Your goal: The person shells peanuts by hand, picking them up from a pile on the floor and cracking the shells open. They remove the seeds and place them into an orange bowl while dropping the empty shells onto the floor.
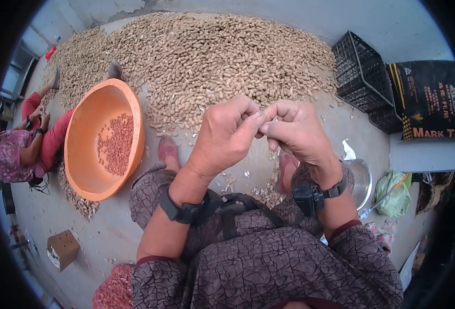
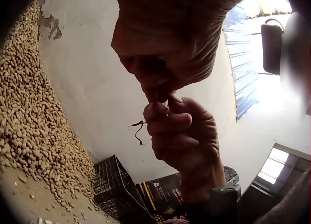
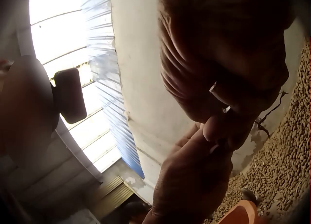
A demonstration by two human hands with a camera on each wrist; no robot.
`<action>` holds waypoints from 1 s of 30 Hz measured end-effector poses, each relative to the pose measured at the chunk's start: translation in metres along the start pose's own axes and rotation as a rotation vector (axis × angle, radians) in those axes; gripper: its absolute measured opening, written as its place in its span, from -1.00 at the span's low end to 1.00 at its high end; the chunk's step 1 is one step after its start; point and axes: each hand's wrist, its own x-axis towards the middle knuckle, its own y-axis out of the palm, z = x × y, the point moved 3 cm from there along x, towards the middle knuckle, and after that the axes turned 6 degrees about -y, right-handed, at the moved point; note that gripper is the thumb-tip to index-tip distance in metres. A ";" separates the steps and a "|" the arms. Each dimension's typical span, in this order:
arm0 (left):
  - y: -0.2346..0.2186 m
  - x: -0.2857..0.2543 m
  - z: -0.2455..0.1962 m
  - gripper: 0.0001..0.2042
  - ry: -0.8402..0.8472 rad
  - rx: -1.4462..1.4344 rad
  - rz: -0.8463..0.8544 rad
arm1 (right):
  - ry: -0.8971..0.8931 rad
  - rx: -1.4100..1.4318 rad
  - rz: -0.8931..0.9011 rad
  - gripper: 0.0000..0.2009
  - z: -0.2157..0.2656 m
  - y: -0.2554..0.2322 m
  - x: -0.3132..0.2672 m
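In the head view my left hand [image 1: 222, 135] and right hand [image 1: 300, 133] meet at the fingertips, held up over my lap. Thumbs and curled forefingers pinch a small piece between them, mostly hidden by the fingers. From it a thin dark stem [image 2: 141, 122] sticks out past the right hand [image 2: 187, 136] in the left wrist view. The same stem [image 3: 266, 116] shows beside the fingers in the right wrist view. Beyond the hands a large heap of unshelled peanuts [image 1: 227, 56] spreads over the floor.
An orange basin [image 1: 78, 149] with reddish shelled kernels [image 1: 118, 144] stands at left, near another seated person [image 1: 21, 154]. Black crates [image 1: 359, 72] and a printed black sack [image 1: 428, 98] are at right, above a metal bowl [image 1: 366, 180] and a green bag [image 1: 394, 193]. Shells lie between my feet.
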 end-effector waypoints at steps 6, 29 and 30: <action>0.010 0.000 0.007 -0.92 0.152 0.239 -0.125 | 0.091 -0.052 -0.067 -0.92 -0.007 -0.002 0.000; 0.009 -0.011 0.028 -0.75 -0.661 -0.731 0.224 | -0.274 -0.485 -0.069 -0.92 0.002 0.003 -0.003; 0.010 -0.010 0.027 -0.77 -0.638 -0.750 0.242 | -0.274 -0.486 -0.067 -0.92 -0.001 0.003 -0.002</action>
